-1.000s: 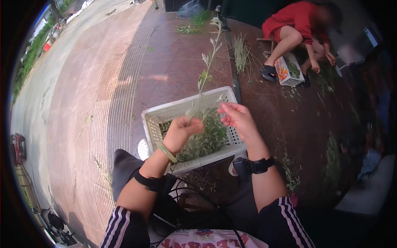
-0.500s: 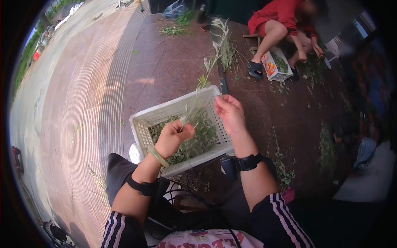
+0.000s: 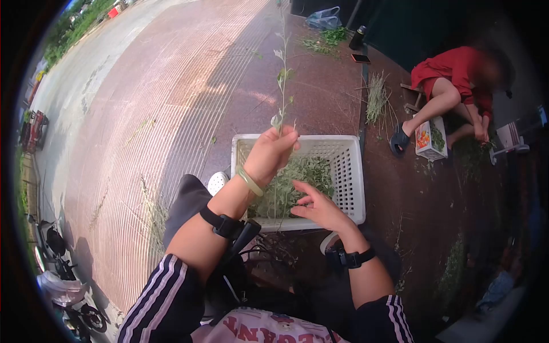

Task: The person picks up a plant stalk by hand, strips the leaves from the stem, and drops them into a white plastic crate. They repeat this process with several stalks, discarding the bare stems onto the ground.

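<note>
My left hand (image 3: pixel 270 153) is closed around a long leafy stem (image 3: pixel 282 86), which rises nearly upright above the fist. Below it stands a white plastic crate (image 3: pixel 350 186) with perforated sides, holding loose green leaves (image 3: pixel 314 171). Over the crate's near side, my right hand (image 3: pixel 321 209) hangs with its fingers apart. I see nothing held in it. The lower end of the stem, beneath the left hand, is hard to make out.
A person in red (image 3: pixel 452 74) sits at the right by a small white basket (image 3: pixel 432 148) of leaves. Stripped stems (image 3: pixel 376 100) lie on the floor. Farther back are cut greens (image 3: pixel 329 41), a plastic bag (image 3: pixel 324 19), a black bottle (image 3: pixel 358 38) and a phone (image 3: pixel 361 58).
My left hand has lifted the stem up and away, over the crate's far rim. The right hand has dropped toward the leaves, its fingers now spread. The view has turned left.
</note>
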A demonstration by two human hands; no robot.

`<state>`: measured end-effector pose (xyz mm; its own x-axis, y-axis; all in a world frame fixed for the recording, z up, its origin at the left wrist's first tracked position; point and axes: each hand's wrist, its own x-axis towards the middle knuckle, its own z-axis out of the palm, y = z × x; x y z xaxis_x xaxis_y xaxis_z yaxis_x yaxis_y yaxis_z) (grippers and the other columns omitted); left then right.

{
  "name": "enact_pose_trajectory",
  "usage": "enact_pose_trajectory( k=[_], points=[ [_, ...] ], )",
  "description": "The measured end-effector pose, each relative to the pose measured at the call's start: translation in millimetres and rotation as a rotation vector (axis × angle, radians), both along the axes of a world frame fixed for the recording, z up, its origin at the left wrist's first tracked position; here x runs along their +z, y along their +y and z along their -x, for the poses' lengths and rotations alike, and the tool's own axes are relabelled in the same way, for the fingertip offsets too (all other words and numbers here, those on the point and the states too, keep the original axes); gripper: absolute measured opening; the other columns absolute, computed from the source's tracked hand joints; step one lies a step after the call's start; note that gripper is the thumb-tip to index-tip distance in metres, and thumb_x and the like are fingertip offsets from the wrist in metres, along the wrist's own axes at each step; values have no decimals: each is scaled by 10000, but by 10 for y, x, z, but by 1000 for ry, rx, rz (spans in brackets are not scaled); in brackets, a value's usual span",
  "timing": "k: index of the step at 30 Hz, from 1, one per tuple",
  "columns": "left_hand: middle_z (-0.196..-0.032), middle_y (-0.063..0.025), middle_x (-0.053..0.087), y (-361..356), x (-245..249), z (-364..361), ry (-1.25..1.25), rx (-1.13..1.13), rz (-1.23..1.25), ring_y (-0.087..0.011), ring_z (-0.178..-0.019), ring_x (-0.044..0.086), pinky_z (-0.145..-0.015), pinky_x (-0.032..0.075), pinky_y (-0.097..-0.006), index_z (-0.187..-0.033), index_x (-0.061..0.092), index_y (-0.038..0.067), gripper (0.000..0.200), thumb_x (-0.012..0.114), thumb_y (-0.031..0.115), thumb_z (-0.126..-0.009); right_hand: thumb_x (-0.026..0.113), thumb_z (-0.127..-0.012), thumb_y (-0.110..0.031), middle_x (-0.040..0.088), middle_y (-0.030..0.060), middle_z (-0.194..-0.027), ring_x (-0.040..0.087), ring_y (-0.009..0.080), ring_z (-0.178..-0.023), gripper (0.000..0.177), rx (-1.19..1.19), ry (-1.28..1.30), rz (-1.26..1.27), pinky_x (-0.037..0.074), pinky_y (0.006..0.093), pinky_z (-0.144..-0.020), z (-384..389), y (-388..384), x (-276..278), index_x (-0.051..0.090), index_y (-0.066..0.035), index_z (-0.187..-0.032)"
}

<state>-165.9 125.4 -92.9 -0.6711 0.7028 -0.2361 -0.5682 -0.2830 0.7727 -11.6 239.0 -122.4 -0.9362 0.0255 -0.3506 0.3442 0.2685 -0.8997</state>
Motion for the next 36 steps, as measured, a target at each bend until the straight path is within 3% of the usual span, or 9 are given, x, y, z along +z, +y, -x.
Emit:
enact_pose_trajectory(
  k=[7, 11, 14, 17, 21, 27, 30, 32, 36],
  points=[
    [-731, 35, 557, -2, -49, 30, 26, 28, -103, -25, -448, 332, -396, 227, -179, -898, 526, 120, 115, 546, 228, -863, 570, -821, -114, 602, 23, -721, 493, 58, -590, 189, 163, 14, -78, 410, 194, -557, 86, -190, 89, 590, 14, -959],
    [-737, 22, 527, -80, 8, 136, 136, 62, 140, -45, -543, 354, -466, 264, -187, -940, 537, 103, 212, 486, 303, -891, 532, -839, -104, 588, 40, -687, 510, 68, -551, 141, -246, 56, 2, 415, 198, -511, -75, 101, 574, 602, 16, -864],
    [-814, -23, 527, 15, -268, 163, 323, 129, 170, -108, -674, 445, -603, 368, -238, -1063, 509, 39, 368, 474, 357, -880, 482, -895, -127, 539, 58, -733, 480, 64, -502, 152, -566, 419, 71, 382, 162, -438, -149, 303, 1119, 535, 10, -936],
    [-864, -62, 550, -25, -296, 94, 455, 98, 334, -177, -780, 514, -740, 410, -301, -1100, 499, 13, 398, 501, 323, -850, 463, -915, -187, 506, 59, -852, 494, 70, -669, 232, -733, 915, 172, 431, 179, -590, -134, 652, 1727, 484, 20, -1017],
    [-811, -90, 568, 89, -420, -42, 545, 209, 535, -185, -771, 529, -734, 422, -319, -1058, 526, 20, 339, 502, 277, -840, 465, -912, -200, 514, 91, -967, 497, 125, -871, 299, -601, 1110, 411, 441, 224, -761, 265, 690, 2258, 450, 55, -1068],
    [-792, -48, 594, 189, -498, 67, 500, -43, 152, -124, -761, 562, -679, 437, -277, -976, 569, 15, 229, 487, 199, -868, 468, -911, -193, 570, 87, -853, 592, 139, -721, 194, -357, 779, 578, 510, 250, -631, 1152, -1282, 2102, 492, -9, -967],
    [-717, -27, 580, 424, -766, 217, 621, 257, -177, -98, -677, 527, -609, 430, -264, -852, 602, 52, 176, 513, 203, -844, 478, -904, -187, 578, 98, -797, 602, 158, -664, 194, -132, 459, 690, 519, 273, -588, 1287, -1973, 1919, 514, 4, -906],
    [-731, 2, 572, 144, -553, 94, 581, -3, 84, -73, -624, 497, -549, 412, -233, -873, 595, 43, 170, 513, 191, -861, 478, -901, -155, 582, 111, -831, 611, 173, -687, 201, 118, 229, 625, 524, 282, -608, 1267, -2276, 1849, 515, 32, -967],
    [-684, 0, 566, -27, -257, 63, 444, -25, 148, -96, -653, 518, -574, 408, -259, -818, 609, 75, 122, 563, 186, -797, 538, -867, -139, 593, 111, -894, 598, 140, -712, 329, 336, 67, 410, 497, 240, -616, 1201, -2411, 1697, 482, 64, -1119]
  ],
)
